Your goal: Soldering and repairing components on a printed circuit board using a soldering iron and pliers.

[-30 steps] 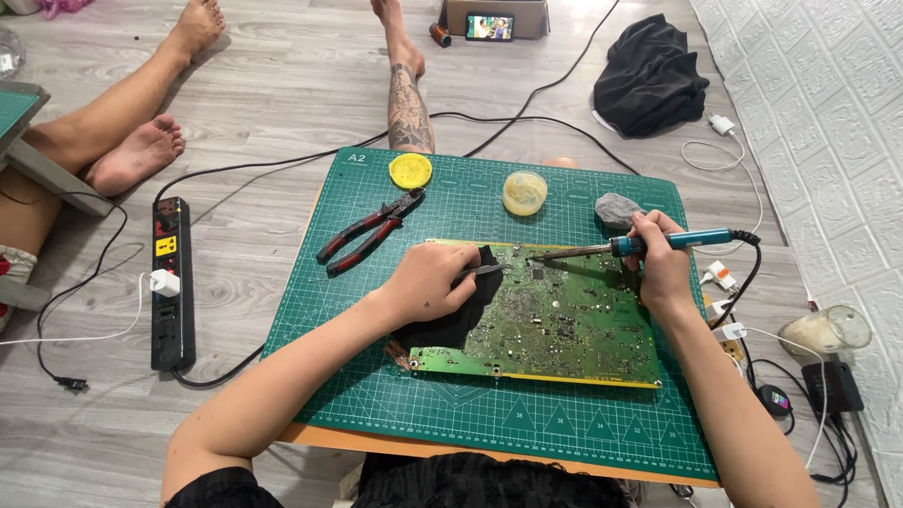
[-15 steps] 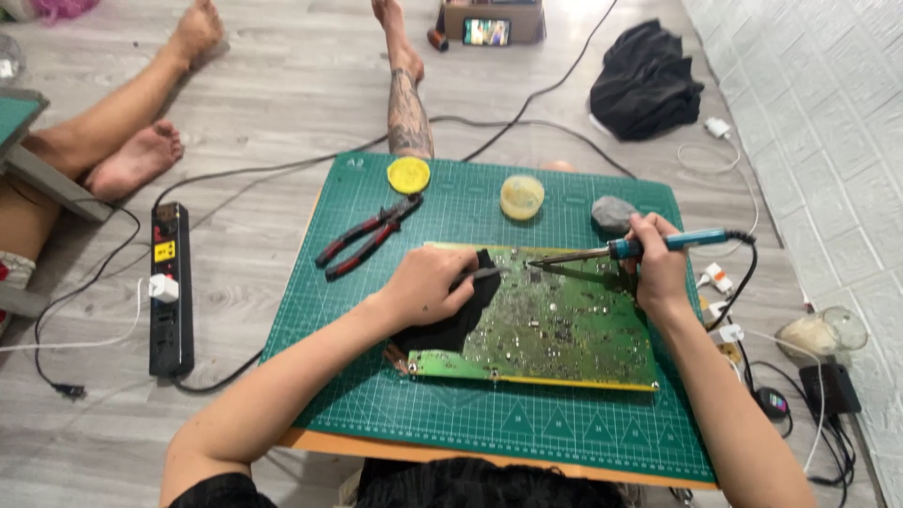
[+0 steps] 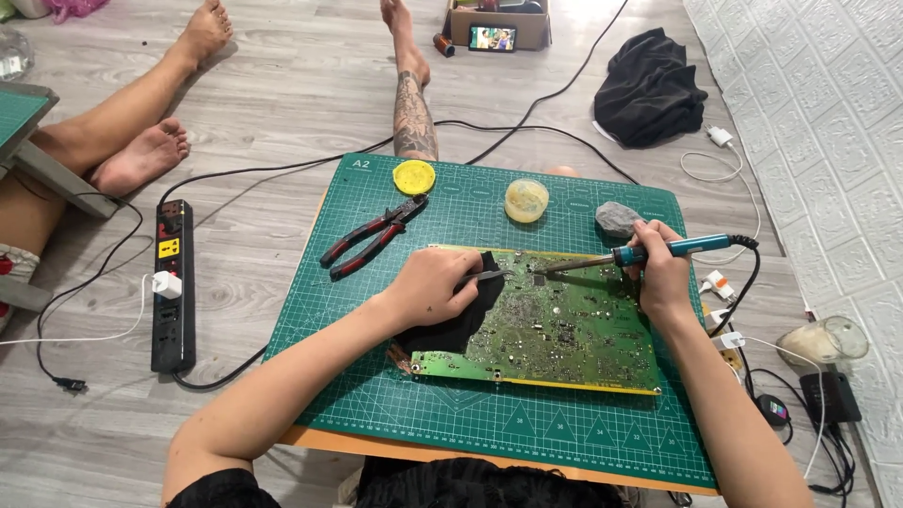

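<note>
The green circuit board [image 3: 564, 325] lies flat on the green cutting mat [image 3: 451, 414], toward the mat's right-hand half, and serves as the reference for what follows.

Left hand [image 3: 435, 285]: it rests over the board's left end, fingers closed around a small dark tool, probably tweezers [image 3: 489, 276], whose tip points toward the board's upper middle. The palm lies on a black cloth-like piece [image 3: 461, 325] that covers that end of the board; the placement appears to steady both the hand and the board.

Right hand [image 3: 661, 273]: positioned at the board's upper right corner, fingers wrapped pen-fashion around the blue-handled soldering iron [image 3: 649, 251]. The iron's metal tip reaches leftward to the board's upper middle, close to the tweezers' tip. The grip sits on the handle, well back from the hot end. The black cord runs off to the right of the board, clear of the work.

Beyond the board's far edge on the mat: red-handled pliers [image 3: 372, 240] to the upper left, a yellow round disc [image 3: 414, 176], a pale round tin [image 3: 527, 199] and a grey sponge-like lump [image 3: 618, 219], all within reach but apart from the board. A black power strip [image 3: 173, 287] lies on the floor well to the board's left.
</note>
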